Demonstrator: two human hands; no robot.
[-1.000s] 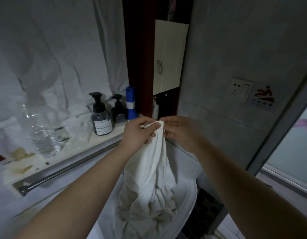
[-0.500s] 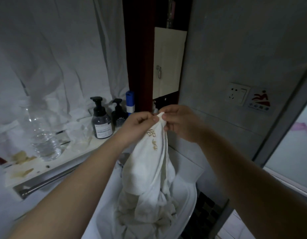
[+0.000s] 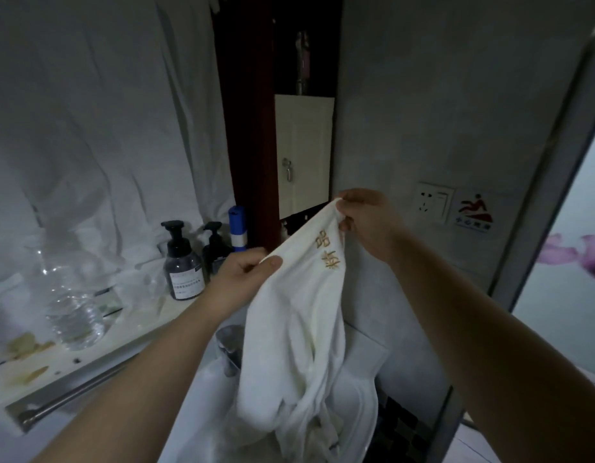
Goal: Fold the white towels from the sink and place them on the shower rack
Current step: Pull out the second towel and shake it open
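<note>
Plainly the job is at an early stage; no fold shows in the white terry towel with gold embroidered characters [image 3: 299, 295], more crumpled white cloth [image 3: 324, 434] lies in the white ceramic sink [image 3: 366, 406], and no shower rack is in view. The left hand [image 3: 239, 279] pinches the top hem low, the right hand [image 3: 366, 222] pinches it higher up, fingers [image 3: 348, 198] of both clamped on fabric; the hem runs between them, and the towel hangs below, its lower end down in the sink.

A bathroom: white sink [image 3: 204, 404], pump soap bottles [image 3: 184, 265], slip-warning wall sign [image 3: 475, 212].
</note>
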